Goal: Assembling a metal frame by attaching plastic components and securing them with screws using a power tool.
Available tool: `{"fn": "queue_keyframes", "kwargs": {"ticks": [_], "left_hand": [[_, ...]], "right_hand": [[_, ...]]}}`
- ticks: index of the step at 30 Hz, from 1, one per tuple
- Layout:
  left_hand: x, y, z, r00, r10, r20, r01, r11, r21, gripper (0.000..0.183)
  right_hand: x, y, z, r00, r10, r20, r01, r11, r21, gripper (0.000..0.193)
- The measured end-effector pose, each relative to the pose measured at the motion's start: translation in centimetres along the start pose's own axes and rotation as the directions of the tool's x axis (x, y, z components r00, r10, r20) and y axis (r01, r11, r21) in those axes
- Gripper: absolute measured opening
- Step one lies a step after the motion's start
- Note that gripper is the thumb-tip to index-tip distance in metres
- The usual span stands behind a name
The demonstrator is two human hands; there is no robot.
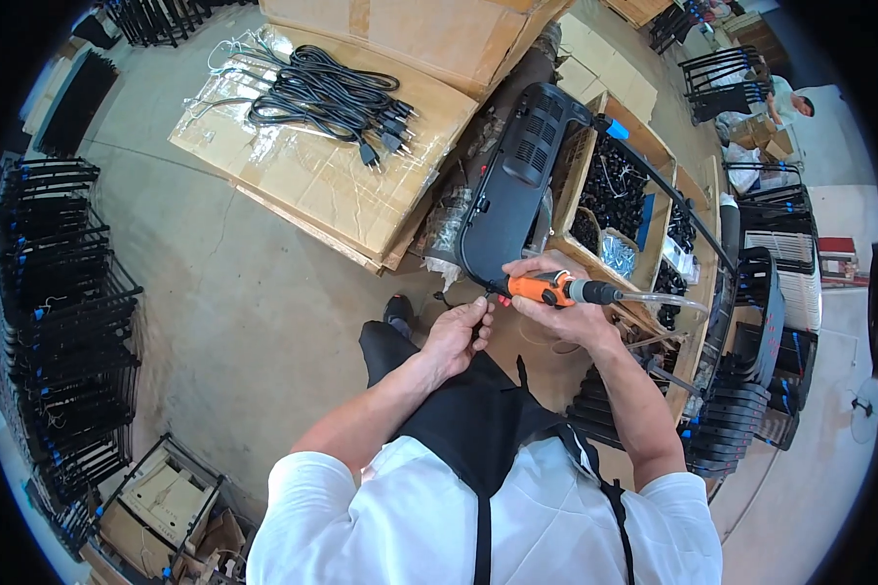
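1. Driver [535, 287] sits in the right hand [578, 320], whose fingers wrap its orange body; its nose points left, to the near corner of the panel [498, 222], just ahead of that grip.
2. The left hand [457, 333] is just beside the nose, thumb and fingers drawn in; I cannot tell whether they pinch anything.
3. Slip: the bit's tip is hidden at that corner. Seated at an angle, it could jump out, scar the panel and catch the left fingertips, which lie so near it.
4. Shift: the panel stretches up and away from both grips, and its support is unclear. If it rests loosely, the driver's push or twist might turn it and spoil the alignment.
5. Snag: the clear hose [665, 298] trails behind the right grip, over the crate [644, 132]. Caught there, it could tug the driver off line.
6. Loss: fasteners [618, 253] lie above and right of the right grip; one fumbled on the way might drop to the floor [234, 322].
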State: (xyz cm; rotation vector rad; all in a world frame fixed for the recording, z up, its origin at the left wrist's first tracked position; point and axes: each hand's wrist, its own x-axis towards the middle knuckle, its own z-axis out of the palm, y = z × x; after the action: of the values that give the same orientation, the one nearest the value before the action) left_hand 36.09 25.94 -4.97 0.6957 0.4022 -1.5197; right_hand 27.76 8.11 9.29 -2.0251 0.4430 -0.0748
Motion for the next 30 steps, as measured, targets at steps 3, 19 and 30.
{"fn": "queue_keyframes", "kwargs": {"ticks": [3,19,30], "left_hand": [[0.3,0.0,-0.3,1.000,-0.021,-0.011,0.021,1.000,-0.002,0.026],[1.0,2.3,2.0,0.990,0.022,-0.140,-0.033,0.996,-0.077,0.025],[2.8,6.2,5.2,0.999,0.026,0.032,-0.014,0.944,-0.330,0.022]], "right_hand": [[-0.2,0.1,0.3,1.000,0.000,0.008,0.000,1.000,0.017,0.037],[-1.2,-2.3,-0.1,0.993,0.062,-0.100,-0.059,0.998,0.036,0.047],[0.5,-3.2,-1.0,0.972,0.077,-0.224,-0.014,0.963,0.269,0.048]]}}
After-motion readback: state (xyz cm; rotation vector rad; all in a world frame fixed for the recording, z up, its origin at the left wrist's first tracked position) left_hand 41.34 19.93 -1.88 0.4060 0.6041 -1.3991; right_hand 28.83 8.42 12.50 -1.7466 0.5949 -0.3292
